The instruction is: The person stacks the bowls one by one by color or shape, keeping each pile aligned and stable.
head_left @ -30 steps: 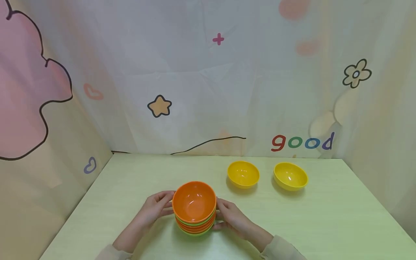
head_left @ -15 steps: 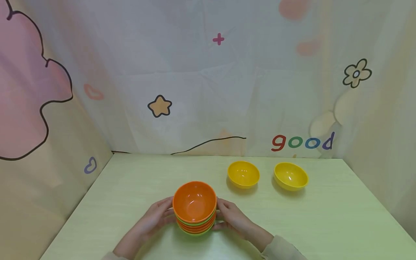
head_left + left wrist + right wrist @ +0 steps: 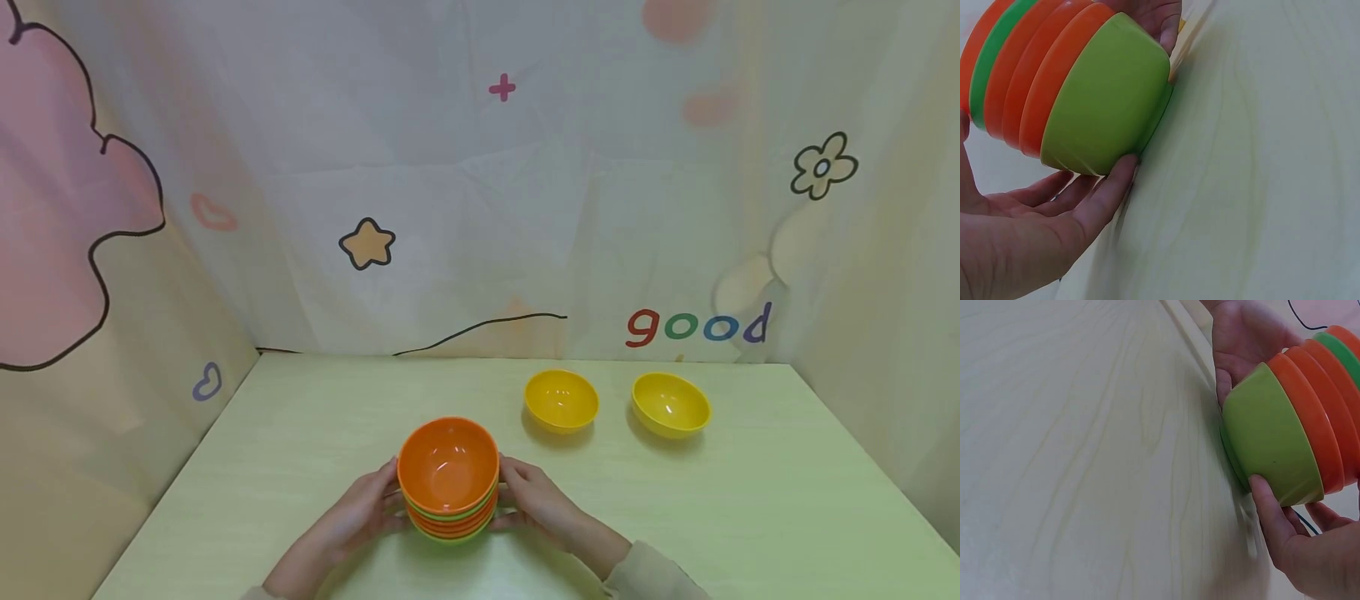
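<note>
A stack of nested bowls [image 3: 450, 467] stands upright near the front middle of the table, an orange one on top. Lower down, orange and green rims alternate, and a light green bowl [image 3: 1110, 94] forms the bottom, its foot right at the tabletop. My left hand [image 3: 360, 512] holds the stack's left side, thumb up by the top rim and fingers spread along the lower bowls. From the right, my right hand [image 3: 542, 502] holds it the same way, one fingertip low on the green bowl in the right wrist view. The far sides of the bowls are hidden.
Two yellow bowls stand apart behind the stack to the right, the nearer-to-centre bowl [image 3: 561, 402] and the outer bowl [image 3: 671, 406]. The pale green table [image 3: 750, 500] ends at a printed cloth backdrop [image 3: 465, 208], with cloth on both sides too.
My left hand has shifted lower along the stack's side, its thumb and fingers now further down. The stack, my right hand and the yellow bowls stay essentially in place.
</note>
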The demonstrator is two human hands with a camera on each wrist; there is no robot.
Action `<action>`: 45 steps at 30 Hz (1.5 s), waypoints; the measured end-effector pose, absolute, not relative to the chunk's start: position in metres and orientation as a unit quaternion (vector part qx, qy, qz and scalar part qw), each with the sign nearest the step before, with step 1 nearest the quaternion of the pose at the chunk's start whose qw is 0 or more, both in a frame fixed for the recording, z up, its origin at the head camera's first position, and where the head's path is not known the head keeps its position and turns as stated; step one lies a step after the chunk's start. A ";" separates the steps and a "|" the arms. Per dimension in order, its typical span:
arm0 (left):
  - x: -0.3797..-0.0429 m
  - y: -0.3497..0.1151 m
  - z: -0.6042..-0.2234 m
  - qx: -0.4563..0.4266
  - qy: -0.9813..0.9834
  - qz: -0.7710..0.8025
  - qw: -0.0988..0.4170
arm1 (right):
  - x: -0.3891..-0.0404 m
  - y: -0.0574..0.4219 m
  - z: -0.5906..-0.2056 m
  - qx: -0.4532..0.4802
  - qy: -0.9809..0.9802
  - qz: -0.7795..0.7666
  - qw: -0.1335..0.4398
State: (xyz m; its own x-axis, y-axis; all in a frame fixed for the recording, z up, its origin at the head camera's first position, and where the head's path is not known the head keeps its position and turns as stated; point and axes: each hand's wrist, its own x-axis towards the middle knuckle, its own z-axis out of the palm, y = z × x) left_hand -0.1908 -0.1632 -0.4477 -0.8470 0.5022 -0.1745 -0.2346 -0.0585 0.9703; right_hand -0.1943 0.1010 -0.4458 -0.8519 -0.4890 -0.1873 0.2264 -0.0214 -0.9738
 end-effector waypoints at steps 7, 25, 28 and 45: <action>-0.191 -0.163 -0.449 0.095 0.634 0.721 0.263 | -0.195 0.101 -0.444 -0.099 0.653 -0.707 0.254; -0.191 -0.163 -0.445 0.076 0.630 0.726 0.265 | -0.196 0.101 -0.439 -0.090 0.658 -0.701 0.259; -0.191 -0.163 -0.446 0.075 0.629 0.726 0.267 | -0.196 0.101 -0.438 -0.091 0.658 -0.701 0.258; -0.190 -0.163 -0.447 0.066 0.627 0.729 0.266 | -0.199 0.102 -0.436 -0.091 0.710 -0.666 0.208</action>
State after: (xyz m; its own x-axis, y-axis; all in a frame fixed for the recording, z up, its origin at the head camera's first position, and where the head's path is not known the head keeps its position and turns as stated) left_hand -0.1899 -0.1634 -0.4471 -0.8497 0.4709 -0.2371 -0.3051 -0.0723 0.9496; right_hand -0.1994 0.1017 -0.4356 -0.8973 -0.4058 -0.1738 0.1474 0.0957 -0.9844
